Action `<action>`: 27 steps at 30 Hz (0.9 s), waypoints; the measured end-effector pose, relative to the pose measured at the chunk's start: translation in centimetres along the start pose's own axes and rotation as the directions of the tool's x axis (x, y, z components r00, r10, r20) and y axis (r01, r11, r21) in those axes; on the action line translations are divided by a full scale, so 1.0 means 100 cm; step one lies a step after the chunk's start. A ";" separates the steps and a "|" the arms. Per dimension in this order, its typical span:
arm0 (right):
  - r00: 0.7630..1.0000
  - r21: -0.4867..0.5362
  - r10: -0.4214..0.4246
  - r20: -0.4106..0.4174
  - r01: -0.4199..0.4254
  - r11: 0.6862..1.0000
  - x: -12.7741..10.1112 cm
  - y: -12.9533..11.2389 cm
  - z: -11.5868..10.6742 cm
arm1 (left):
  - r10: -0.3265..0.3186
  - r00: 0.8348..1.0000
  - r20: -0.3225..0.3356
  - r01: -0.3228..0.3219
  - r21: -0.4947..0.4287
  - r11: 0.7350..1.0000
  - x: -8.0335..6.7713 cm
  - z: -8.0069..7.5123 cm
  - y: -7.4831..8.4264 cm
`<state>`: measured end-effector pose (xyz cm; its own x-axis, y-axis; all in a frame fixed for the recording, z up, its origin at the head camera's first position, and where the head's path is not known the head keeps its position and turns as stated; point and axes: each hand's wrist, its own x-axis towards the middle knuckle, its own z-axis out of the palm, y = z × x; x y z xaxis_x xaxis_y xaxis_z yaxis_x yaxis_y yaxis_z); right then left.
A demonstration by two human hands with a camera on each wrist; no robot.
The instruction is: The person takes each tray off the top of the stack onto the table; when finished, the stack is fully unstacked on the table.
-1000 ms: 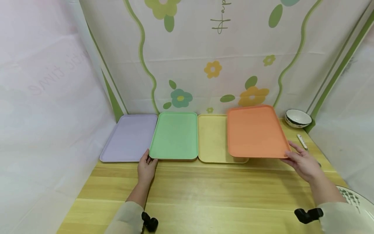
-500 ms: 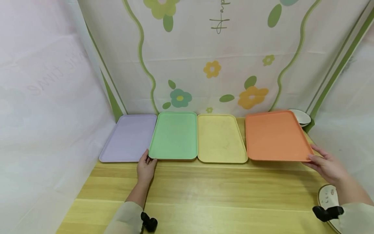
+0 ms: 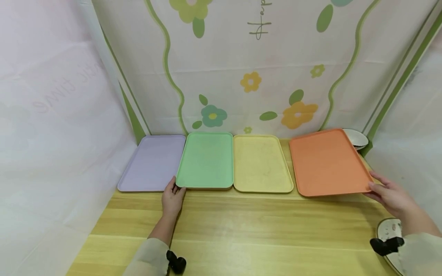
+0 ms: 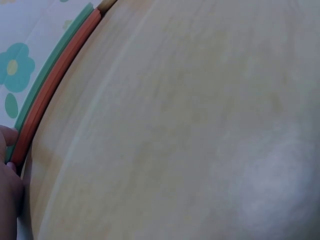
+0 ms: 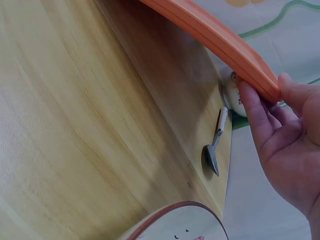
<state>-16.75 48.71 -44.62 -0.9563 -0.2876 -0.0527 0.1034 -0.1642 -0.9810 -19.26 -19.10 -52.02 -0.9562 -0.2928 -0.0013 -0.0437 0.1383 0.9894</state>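
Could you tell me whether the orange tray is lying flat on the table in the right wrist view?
No, the orange tray is held above the table by the right hand, with a spoon visible beneath.

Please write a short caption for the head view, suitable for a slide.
Four trays in a row on a wooden table: left hand at the green tray, right hand holding the orange tray.

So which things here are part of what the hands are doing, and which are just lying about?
In hand:
- orange tray, gripped at its near right corner by the right hand and lifted off the table
- green tray, near left corner touched by the left hand

Lying about:
- purple tray
- yellow tray
- bowl
- spoon
- plate
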 end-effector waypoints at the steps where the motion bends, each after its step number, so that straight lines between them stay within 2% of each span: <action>1: 1.000 -0.029 0.013 -0.024 -0.013 0.999 0.002 0.000 0.000 | 0.004 1.000 0.000 -0.004 -0.003 1.000 0.000 0.000 0.000; 6: 0.992 -0.071 0.057 -0.111 -0.065 0.995 0.011 0.004 0.001 | 0.003 1.000 0.003 -0.003 -0.001 1.000 -0.001 -0.001 0.001; 12: 0.982 -0.150 0.062 -0.178 -0.090 0.985 0.019 0.011 0.003 | 0.003 1.000 0.009 -0.003 0.005 1.000 -0.001 -0.001 0.001; 16: 0.966 -0.191 0.071 -0.247 -0.120 0.974 0.024 0.013 0.006 | 0.002 1.000 0.010 -0.002 0.006 1.000 -0.001 -0.001 0.001; 19: 0.948 -0.190 0.086 -0.308 -0.149 0.970 0.026 0.015 0.007 | 0.000 1.000 0.012 -0.001 0.002 1.000 -0.001 0.000 0.001; 25: 0.894 -0.139 0.089 -0.439 -0.166 0.976 0.031 0.024 0.012 | 0.000 1.000 0.013 0.000 -0.001 1.000 -0.002 -0.001 0.003; 27: 0.875 -0.163 0.099 -0.474 -0.198 0.967 0.032 0.026 0.013 | 0.000 1.000 0.015 0.000 -0.001 1.000 -0.003 -0.001 0.004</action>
<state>-19.24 46.17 -47.11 -0.9560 0.1794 -0.2320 0.2447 0.0520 -0.9682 -19.00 -19.06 -51.63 -0.9604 -0.2787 -0.0031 -0.0429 0.1371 0.9896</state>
